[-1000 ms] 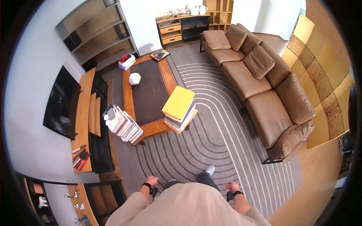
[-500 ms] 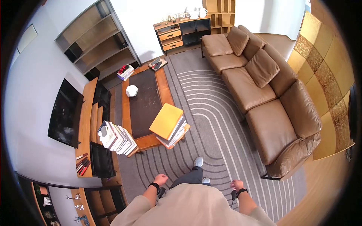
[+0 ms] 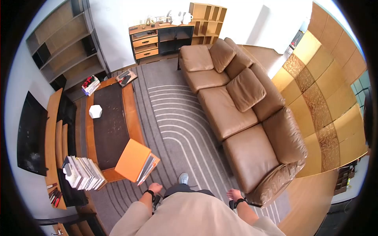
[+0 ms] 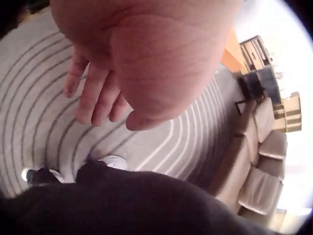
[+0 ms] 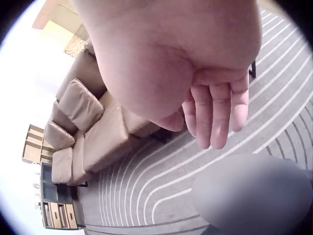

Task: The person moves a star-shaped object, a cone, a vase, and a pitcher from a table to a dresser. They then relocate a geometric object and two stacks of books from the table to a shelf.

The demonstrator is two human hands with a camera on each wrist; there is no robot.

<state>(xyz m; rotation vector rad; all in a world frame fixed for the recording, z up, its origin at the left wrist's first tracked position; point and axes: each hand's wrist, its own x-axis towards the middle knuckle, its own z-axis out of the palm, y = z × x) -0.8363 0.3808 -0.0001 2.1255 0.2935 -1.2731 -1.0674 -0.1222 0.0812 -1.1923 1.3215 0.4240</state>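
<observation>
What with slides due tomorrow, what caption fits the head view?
Both empty, left hand and right hand hang above a striped rug, near an orange-topped book stack.

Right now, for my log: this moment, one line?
left hand: open, empty | right hand: open, empty | nearest left: orange-topped book stack on coffee table

A white faceted object (image 3: 95, 111) sits on the dark-topped coffee table (image 3: 112, 131). A drawer cabinet (image 3: 157, 38) stands against the far wall, with a television (image 3: 29, 135) at the left.

top (image 3: 191, 217): beige, long sleeves
trousers (image 3: 189, 190): dark
shoe (image 3: 183, 178): grey, pale sole
left hand (image 3: 156, 188): black wrist strap
right hand (image 3: 233, 193): black wrist strap
</observation>
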